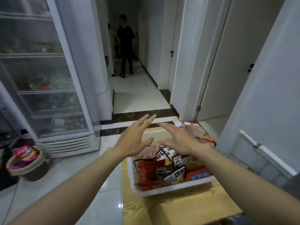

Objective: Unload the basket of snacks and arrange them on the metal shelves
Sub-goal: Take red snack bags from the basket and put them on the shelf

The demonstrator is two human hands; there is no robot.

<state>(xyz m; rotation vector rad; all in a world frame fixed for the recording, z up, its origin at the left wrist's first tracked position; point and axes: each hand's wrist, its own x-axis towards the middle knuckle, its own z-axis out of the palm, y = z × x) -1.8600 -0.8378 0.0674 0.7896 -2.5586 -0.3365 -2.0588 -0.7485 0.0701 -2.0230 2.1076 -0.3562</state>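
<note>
- Both hands are empty: the left hand (pixel 133 142) and the right hand (pixel 178 140) hover side by side at the middle of the frame, palms down, fingers straight and spread apart, gripping nothing.
- Just beneath them, centre right, sits the white basket (pixel 172 190), heaped with snack packets (pixel 149 169). The hands hang over its far half and do not plainly touch any packet.
- Under the basket, at the lower middle, is a yellow table (pixel 162 208).
- No metal shelves show anywhere, so nothing can be seen arranged on them.
- Judging by the full basket and bare hands, unloading looks barely begun, if at all. Nearly every packet is left to lift out and arrange.
- Farther out are a glass-door fridge (pixel 45 70) at upper left, a round basket (pixel 24 164) of packets on the floor at lower left, and a person (pixel 125 44) in the dim hallway at upper middle.
</note>
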